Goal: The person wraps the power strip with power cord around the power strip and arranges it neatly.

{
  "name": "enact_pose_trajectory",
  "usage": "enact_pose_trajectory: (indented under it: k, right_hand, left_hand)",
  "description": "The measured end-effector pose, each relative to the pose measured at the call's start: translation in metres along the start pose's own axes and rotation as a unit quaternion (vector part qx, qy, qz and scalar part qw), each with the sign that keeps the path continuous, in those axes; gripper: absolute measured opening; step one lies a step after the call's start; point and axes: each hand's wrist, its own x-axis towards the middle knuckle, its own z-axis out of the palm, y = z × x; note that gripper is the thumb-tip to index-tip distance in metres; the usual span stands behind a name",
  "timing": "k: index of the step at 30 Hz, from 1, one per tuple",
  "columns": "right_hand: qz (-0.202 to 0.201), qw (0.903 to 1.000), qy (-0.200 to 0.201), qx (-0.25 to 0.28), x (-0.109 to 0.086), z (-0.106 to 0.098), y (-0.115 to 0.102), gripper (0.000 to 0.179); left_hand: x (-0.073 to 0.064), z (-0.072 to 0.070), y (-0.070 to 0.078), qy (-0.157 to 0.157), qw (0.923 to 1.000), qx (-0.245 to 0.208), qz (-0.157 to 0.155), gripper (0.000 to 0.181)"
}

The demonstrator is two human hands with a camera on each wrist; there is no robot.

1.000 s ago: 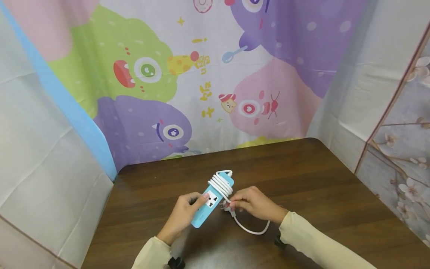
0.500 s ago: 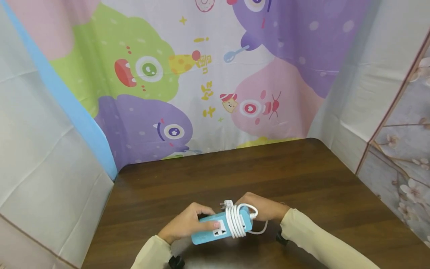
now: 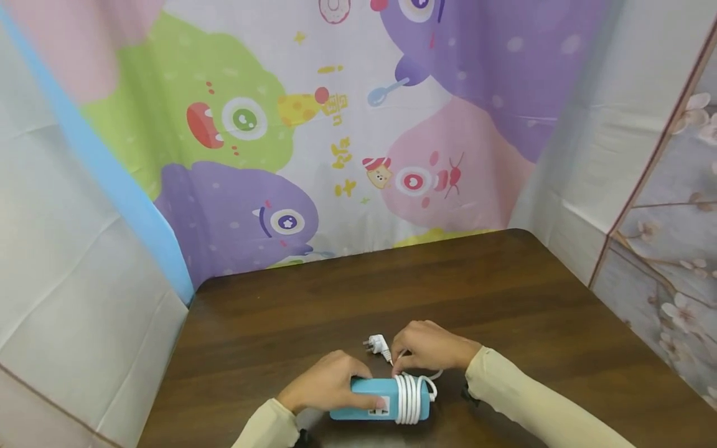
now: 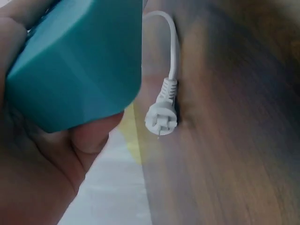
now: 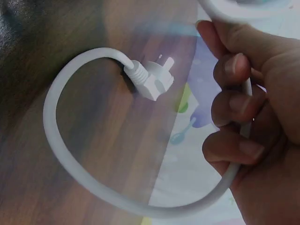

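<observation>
Room over tabletop (image 3: pixel 358 295) beyond plug (image 3: pixel 378 346), curtain (image 3: pixel 347 140) blocking behind

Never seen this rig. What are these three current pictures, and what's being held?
No machine here: a person works bare-handed. The wide picture comes from a camera worn on the head, looking forward and down; each close-up comes from a camera on one wrist. The left hand grips a blue power strip. White cord is wound around the strip, and the right hand has its fingers curled around a loose stretch. The plug appears to lie on the brown table.
</observation>
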Motion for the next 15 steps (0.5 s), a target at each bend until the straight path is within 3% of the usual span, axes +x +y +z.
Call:
enact_pose_trajectory:
  k: [8, 11, 15]
  right_hand:
    - [0.01, 0.9982, 0.037, -0.046, 0.003, -0.005, -0.011, 0.019]
    - [0.019, 0.9966, 0.063, -0.05, 0.003, -0.007, -0.015, 0.021]
    - [0.029, 0.9922, 0.105, -0.059, 0.004, -0.01, -0.019, 0.017]
  left_hand:
    - [0.001, 0.003, 0.005, 0.019, 0.9929, 0.098, -0.065, 0.043]
    - [0.0, 0.005, 0.004, 0.037, 0.9894, 0.1, -0.098, 0.045]
    - [0.0, 0.005, 0.001, 0.094, 0.9842, 0.073, -0.131, 0.047]
